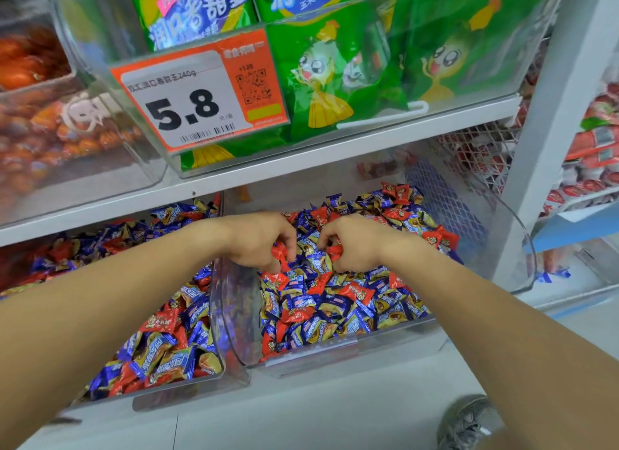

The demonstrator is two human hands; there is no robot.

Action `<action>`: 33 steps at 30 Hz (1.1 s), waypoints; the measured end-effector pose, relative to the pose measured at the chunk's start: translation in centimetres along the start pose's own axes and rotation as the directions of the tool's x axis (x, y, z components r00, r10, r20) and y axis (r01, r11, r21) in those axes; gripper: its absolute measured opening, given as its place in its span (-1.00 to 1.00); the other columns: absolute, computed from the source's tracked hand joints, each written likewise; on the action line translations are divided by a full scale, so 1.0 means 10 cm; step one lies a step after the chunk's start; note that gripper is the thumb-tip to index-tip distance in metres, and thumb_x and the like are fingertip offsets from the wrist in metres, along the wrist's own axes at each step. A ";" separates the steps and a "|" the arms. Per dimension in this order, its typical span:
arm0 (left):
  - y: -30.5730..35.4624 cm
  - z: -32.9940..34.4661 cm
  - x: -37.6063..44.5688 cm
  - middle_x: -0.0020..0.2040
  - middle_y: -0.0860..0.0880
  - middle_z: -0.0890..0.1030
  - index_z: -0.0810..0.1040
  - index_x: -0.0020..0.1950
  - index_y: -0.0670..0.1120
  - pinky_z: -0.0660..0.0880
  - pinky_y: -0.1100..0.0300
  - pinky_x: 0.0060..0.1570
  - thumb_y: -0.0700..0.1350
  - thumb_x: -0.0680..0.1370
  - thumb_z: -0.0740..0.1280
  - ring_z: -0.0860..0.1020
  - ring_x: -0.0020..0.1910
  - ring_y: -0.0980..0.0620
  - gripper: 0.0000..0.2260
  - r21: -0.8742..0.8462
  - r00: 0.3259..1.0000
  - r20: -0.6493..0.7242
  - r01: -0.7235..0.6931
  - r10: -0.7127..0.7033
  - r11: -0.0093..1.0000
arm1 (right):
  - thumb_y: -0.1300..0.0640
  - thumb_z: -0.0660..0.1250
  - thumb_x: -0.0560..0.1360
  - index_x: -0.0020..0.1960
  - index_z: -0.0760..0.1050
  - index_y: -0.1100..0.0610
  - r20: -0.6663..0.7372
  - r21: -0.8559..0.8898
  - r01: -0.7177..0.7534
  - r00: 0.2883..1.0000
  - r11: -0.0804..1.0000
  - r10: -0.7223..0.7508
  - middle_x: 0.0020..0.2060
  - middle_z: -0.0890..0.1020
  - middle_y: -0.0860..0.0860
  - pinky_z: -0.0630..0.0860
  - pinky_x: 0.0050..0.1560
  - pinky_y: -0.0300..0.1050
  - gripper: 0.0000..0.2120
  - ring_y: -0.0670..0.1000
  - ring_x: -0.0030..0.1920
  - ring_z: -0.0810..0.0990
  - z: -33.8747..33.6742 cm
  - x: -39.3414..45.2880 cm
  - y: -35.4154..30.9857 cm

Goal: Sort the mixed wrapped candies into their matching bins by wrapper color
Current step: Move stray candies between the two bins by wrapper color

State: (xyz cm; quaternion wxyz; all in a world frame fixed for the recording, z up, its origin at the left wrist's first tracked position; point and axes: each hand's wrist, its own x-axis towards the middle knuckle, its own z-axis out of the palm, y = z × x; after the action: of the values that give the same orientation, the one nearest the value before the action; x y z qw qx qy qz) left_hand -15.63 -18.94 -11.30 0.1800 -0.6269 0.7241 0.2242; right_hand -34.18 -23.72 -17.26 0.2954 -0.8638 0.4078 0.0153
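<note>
Now I see my left hand (259, 240) and right hand (350, 242) each pinching a shiny red candy (280, 252) over the clear bin (234, 315) of mixed blue and red sweets.

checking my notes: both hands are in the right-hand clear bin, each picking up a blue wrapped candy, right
Not quite. The head view shows the left hand and right hand in the right-hand clear bin, but each pinches a red wrapped candy, not a blue one.
</note>
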 end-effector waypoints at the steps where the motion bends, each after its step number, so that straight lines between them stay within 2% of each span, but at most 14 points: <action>1: 0.00 0.02 -0.01 -0.06 0.04 0.61 0.60 0.03 0.10 0.50 0.19 -0.20 -0.08 0.46 0.50 0.56 -0.21 0.07 -0.80 0.013 1.000 0.024 0.000 0.000 1.000 | 0.14 0.46 0.43 0.22 0.58 0.03 0.012 -0.030 0.014 1.000 0.999 -0.014 0.13 0.56 0.01 0.56 0.09 0.00 -0.64 0.08 0.12 0.54 0.01 0.01 0.00; 3: 0.02 0.05 0.00 0.04 0.01 0.61 0.59 0.04 0.10 0.56 0.11 -0.06 -0.10 0.47 0.49 0.58 -0.09 0.03 -0.80 0.047 0.999 0.053 -0.002 0.000 0.999 | 0.14 0.44 0.45 0.14 0.63 0.10 0.018 -0.067 0.028 0.999 0.997 -0.026 0.10 0.62 0.04 0.57 0.11 0.03 -0.73 0.08 0.11 0.55 0.02 0.03 0.00; 7: 0.05 0.05 -0.01 0.16 0.01 0.61 0.59 0.15 0.11 0.54 0.06 0.12 -0.06 0.47 0.48 0.58 0.08 0.02 -0.73 0.062 0.999 0.051 -0.006 0.003 0.998 | 0.19 0.40 0.48 -0.01 0.65 0.15 -0.036 0.001 -0.005 0.999 1.000 0.005 -0.08 0.68 0.07 0.63 -0.02 0.01 -0.88 0.05 -0.10 0.63 -0.08 -0.03 0.01; 8: 0.06 0.05 -0.01 0.15 0.00 0.62 0.59 0.17 0.12 0.55 0.06 0.11 -0.04 0.47 0.48 0.59 0.07 0.02 -0.71 0.058 0.998 0.057 -0.003 0.000 0.998 | 0.19 0.38 0.49 -0.02 0.65 0.14 -0.066 0.016 0.004 0.998 1.000 -0.003 -0.10 0.68 0.05 0.63 -0.07 -0.03 -0.89 0.00 -0.15 0.64 -0.13 -0.05 0.00; 10: 0.06 0.06 -0.02 0.08 -0.01 0.66 0.57 0.21 0.10 0.55 0.11 0.10 -0.03 0.48 0.47 0.63 0.02 0.05 -0.69 0.048 0.997 0.070 0.010 -0.013 0.999 | 0.17 0.37 0.51 0.02 0.64 0.10 -0.088 0.066 0.046 0.995 0.997 -0.040 -0.16 0.65 -0.03 0.53 -0.32 -0.27 -0.89 -0.22 -0.34 0.57 -0.22 -0.10 -0.03; 12: 0.08 0.09 -0.02 -0.07 -0.02 0.70 0.54 0.26 0.04 0.60 0.13 0.02 -0.08 0.51 0.45 0.69 -0.15 0.09 -0.67 0.000 0.994 0.106 0.040 -0.039 0.999 | 0.16 0.39 0.51 0.08 0.63 0.01 0.000 0.114 0.089 0.996 0.989 -0.089 -0.29 0.56 -0.13 0.38 -0.43 -0.35 -0.84 -0.24 -0.50 0.46 -0.23 -0.14 -0.09; 14: 0.14 0.12 -0.02 -0.19 -0.01 0.64 0.52 0.28 -0.03 0.63 0.12 -0.06 -0.12 0.52 0.43 0.70 -0.24 0.06 -0.67 -0.020 0.985 0.155 0.074 -0.070 0.997 | 0.17 0.40 0.50 0.16 0.62 -0.07 0.146 0.086 0.094 0.984 0.992 -0.106 -0.32 0.53 -0.11 0.41 -0.35 -0.24 -0.73 -0.15 -0.44 0.45 -0.12 -0.14 -0.14; 16: 0.21 0.14 -0.03 -0.23 0.06 0.56 0.51 0.28 -0.03 0.63 0.11 -0.09 -0.08 0.50 0.47 0.69 -0.21 0.00 -0.63 0.030 0.980 0.183 0.075 -0.079 0.997 | 0.17 0.42 0.47 0.25 0.59 -0.09 0.236 -0.028 0.089 0.968 0.996 -0.080 -0.17 0.54 -0.09 0.46 -0.21 -0.19 -0.63 -0.06 -0.24 0.52 0.04 -0.10 -0.18; 20: 0.34 0.28 -0.03 -0.03 0.03 0.55 0.47 0.26 -0.04 0.43 0.18 -0.12 0.09 0.39 0.54 0.53 -0.05 -0.02 -0.47 0.192 0.985 0.163 0.029 -0.061 0.981 | 0.05 0.54 0.42 0.23 0.59 -0.03 0.179 -0.085 0.064 0.983 0.994 -0.048 0.08 0.56 -0.01 0.53 0.06 -0.04 -0.61 0.07 0.10 0.55 0.17 -0.01 -0.19; 23: 0.37 0.39 -0.02 0.09 -0.04 0.58 0.46 0.25 -0.09 0.44 0.16 -0.12 0.04 0.36 0.57 0.52 -0.02 -0.05 -0.45 0.171 0.992 0.124 0.011 -0.032 0.985 | 0.04 0.52 0.44 0.14 0.62 0.04 0.131 -0.065 0.042 0.991 0.997 -0.033 0.07 0.59 0.02 0.53 0.04 -0.04 -0.71 0.09 0.08 0.57 0.18 0.01 -0.16; 26: 0.35 0.34 -0.04 0.00 0.03 0.53 0.50 0.21 -0.07 0.33 0.27 -0.29 -0.07 0.40 0.56 0.46 -0.09 0.03 -0.56 0.154 0.994 0.111 -0.009 -0.008 0.988 | 0.06 0.46 0.50 0.07 0.62 0.07 0.079 0.068 0.021 0.997 0.997 -0.026 -0.13 0.62 -0.03 0.47 -0.17 -0.14 -0.83 0.03 -0.12 0.60 0.05 -0.06 -0.08; 29: 0.28 0.24 -0.09 -0.05 0.07 0.52 0.54 0.17 -0.04 0.35 0.29 -0.22 -0.07 0.46 0.50 0.47 -0.12 0.07 -0.68 0.121 0.998 0.051 -0.048 0.042 0.991 | 0.04 0.42 0.54 0.07 0.60 0.05 -0.011 0.308 -0.019 1.000 0.951 0.024 -0.24 0.60 -0.09 0.46 -0.24 -0.17 -0.86 -0.05 -0.31 0.53 -0.14 -0.13 0.07; 31: 0.21 0.17 -0.15 -0.08 0.12 0.53 0.56 0.14 -0.01 0.36 0.33 -0.25 -0.08 0.51 0.43 0.48 -0.18 0.15 -0.78 0.073 0.996 -0.023 -0.080 0.082 0.994 | 0.11 0.39 0.57 0.09 0.58 0.08 -0.015 0.483 -0.035 0.999 0.875 0.048 -0.26 0.60 -0.06 0.48 -0.25 -0.13 -0.88 -0.03 -0.30 0.52 -0.19 -0.16 0.16; 33: 0.18 0.08 -0.26 -0.09 0.12 0.56 0.57 0.13 0.03 0.49 0.24 -0.19 -0.15 0.54 0.35 0.54 -0.19 0.13 -0.81 -0.041 0.992 -0.083 -0.101 0.098 0.994 | 0.21 0.35 0.59 0.16 0.55 0.14 0.060 0.631 -0.083 0.996 0.771 0.058 -0.24 0.58 0.04 0.47 -0.25 -0.15 -0.85 -0.02 -0.26 0.51 -0.20 -0.18 0.19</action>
State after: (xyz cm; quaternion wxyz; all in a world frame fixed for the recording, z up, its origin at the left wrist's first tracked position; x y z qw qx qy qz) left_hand -17.03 -16.13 -10.43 0.1249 -0.6025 0.7560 0.2233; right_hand -37.18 -24.45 -16.09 0.5753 -0.6980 0.4157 -0.0953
